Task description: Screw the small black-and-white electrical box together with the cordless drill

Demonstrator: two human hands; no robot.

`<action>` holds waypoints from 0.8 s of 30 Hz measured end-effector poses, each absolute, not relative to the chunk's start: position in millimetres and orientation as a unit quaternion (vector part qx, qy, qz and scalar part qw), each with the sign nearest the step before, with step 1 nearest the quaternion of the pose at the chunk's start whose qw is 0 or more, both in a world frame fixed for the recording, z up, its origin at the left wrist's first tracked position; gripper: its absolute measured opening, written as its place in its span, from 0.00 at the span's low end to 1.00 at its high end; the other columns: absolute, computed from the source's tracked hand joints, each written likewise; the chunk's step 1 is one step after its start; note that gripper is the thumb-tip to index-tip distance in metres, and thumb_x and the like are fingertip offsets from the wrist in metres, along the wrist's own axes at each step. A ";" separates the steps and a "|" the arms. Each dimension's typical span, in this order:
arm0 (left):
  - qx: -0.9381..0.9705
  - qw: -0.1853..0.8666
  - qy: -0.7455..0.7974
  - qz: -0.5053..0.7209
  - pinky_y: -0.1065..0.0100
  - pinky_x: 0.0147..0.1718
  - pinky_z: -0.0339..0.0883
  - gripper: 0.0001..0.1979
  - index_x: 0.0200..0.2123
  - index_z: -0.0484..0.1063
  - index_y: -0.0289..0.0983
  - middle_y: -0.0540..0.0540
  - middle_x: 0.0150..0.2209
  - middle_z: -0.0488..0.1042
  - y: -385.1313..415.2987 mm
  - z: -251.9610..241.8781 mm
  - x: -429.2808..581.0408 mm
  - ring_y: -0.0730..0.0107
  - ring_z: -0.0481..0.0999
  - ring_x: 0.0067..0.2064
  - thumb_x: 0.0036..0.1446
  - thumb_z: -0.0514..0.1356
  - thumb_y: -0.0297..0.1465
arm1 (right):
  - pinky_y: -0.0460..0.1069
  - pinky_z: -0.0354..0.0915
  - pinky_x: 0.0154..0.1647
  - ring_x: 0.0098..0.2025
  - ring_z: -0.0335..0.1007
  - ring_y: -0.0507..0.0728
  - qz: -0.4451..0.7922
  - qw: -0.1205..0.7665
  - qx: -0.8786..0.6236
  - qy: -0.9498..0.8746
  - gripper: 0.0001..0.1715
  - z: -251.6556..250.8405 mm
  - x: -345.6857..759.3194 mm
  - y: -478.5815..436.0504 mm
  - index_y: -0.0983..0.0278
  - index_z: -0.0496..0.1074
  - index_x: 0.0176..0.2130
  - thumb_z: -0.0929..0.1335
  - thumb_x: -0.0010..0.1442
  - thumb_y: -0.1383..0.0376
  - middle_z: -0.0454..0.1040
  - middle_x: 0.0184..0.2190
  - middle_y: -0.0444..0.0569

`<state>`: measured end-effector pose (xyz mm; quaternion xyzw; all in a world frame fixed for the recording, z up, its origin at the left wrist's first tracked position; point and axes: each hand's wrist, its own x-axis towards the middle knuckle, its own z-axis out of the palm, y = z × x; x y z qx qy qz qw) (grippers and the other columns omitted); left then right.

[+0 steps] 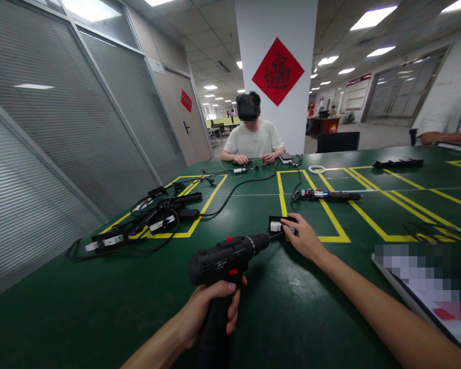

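A black cordless drill (223, 260) with red buttons is gripped by my left hand (217, 310), fingers wrapped round its handle. Its thin bit points right and reaches the near side of a small black part with a white block (275, 225). My right hand (303, 237) holds that part against the green table, its fingertips covering the right end. Whether the bit touches a screw or hole there is too small to tell. Beyond my right hand lies a second, slim driver (328, 196) with a cable.
Black arm-like parts with cables (157, 218) lie at the left within yellow tape (184, 235). A white ring (317, 169) and a black strip (398, 163) lie farther back. At the right is a blurred tablet-like item (426, 292). A person in a headset (255, 136) sits opposite.
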<state>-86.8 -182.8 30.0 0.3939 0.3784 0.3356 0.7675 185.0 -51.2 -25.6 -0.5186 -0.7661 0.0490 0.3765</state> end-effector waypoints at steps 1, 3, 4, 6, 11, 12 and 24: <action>0.394 0.767 0.380 0.335 0.70 0.21 0.58 0.13 0.43 0.64 0.32 0.52 0.19 0.65 -182.8 30.0 -86.6 0.74 0.67 0.18 0.57 0.48 0.32 | 0.57 0.59 0.54 0.53 0.61 0.61 0.050 0.377 -0.519 -0.766 0.20 -25.4 184.4 -51.3 0.60 0.70 0.49 0.58 0.62 0.59 0.62 0.52 0.52; 0.396 0.766 0.382 0.333 0.70 0.20 0.58 0.13 0.42 0.64 0.32 0.51 0.19 0.65 -182.6 30.0 -86.2 0.74 0.67 0.17 0.57 0.48 0.32 | 0.57 0.59 0.54 0.52 0.61 0.61 0.052 0.377 -0.518 -0.766 0.20 -25.3 183.4 -51.7 0.61 0.70 0.49 0.58 0.63 0.59 0.63 0.52 0.52; 0.397 0.766 0.382 0.331 0.70 0.20 0.58 0.13 0.42 0.64 0.32 0.51 0.19 0.65 -182.5 30.0 -86.0 0.74 0.67 0.17 0.57 0.49 0.32 | 0.57 0.59 0.54 0.52 0.61 0.60 0.053 0.377 -0.518 -0.766 0.20 -25.5 183.0 -51.8 0.61 0.70 0.49 0.58 0.63 0.60 0.63 0.52 0.52; 0.399 0.766 0.381 0.329 0.71 0.20 0.58 0.13 0.41 0.64 0.32 0.51 0.19 0.65 -182.0 29.9 -85.4 0.74 0.67 0.17 0.57 0.49 0.32 | 0.56 0.59 0.54 0.52 0.61 0.60 0.056 0.377 -0.518 -0.766 0.20 -26.1 183.0 -51.8 0.60 0.69 0.50 0.58 0.63 0.60 0.62 0.52 0.52; 0.401 0.764 0.384 0.328 0.70 0.20 0.59 0.12 0.41 0.64 0.32 0.52 0.19 0.65 -180.3 28.7 -83.4 0.74 0.67 0.17 0.57 0.48 0.32 | 0.56 0.60 0.54 0.52 0.61 0.60 0.060 0.376 -0.520 -0.765 0.19 -28.2 185.7 -49.8 0.60 0.70 0.49 0.58 0.62 0.61 0.62 0.52 0.52; 0.401 0.764 0.384 0.329 0.70 0.20 0.59 0.12 0.41 0.64 0.32 0.52 0.19 0.65 -180.0 28.3 -83.1 0.74 0.67 0.17 0.57 0.48 0.32 | 0.56 0.60 0.54 0.52 0.61 0.60 0.060 0.376 -0.519 -0.765 0.19 -28.5 186.1 -49.5 0.60 0.70 0.49 0.58 0.62 0.61 0.62 0.52 0.52; 0.396 0.761 0.381 0.344 0.68 0.22 0.60 0.13 0.43 0.64 0.32 0.51 0.19 0.65 -180.7 29.0 -83.3 0.73 0.66 0.17 0.57 0.48 0.32 | 0.56 0.60 0.54 0.51 0.61 0.60 0.065 0.377 -0.518 -0.765 0.19 -27.9 186.6 -49.7 0.60 0.70 0.49 0.58 0.62 0.61 0.62 0.52 0.52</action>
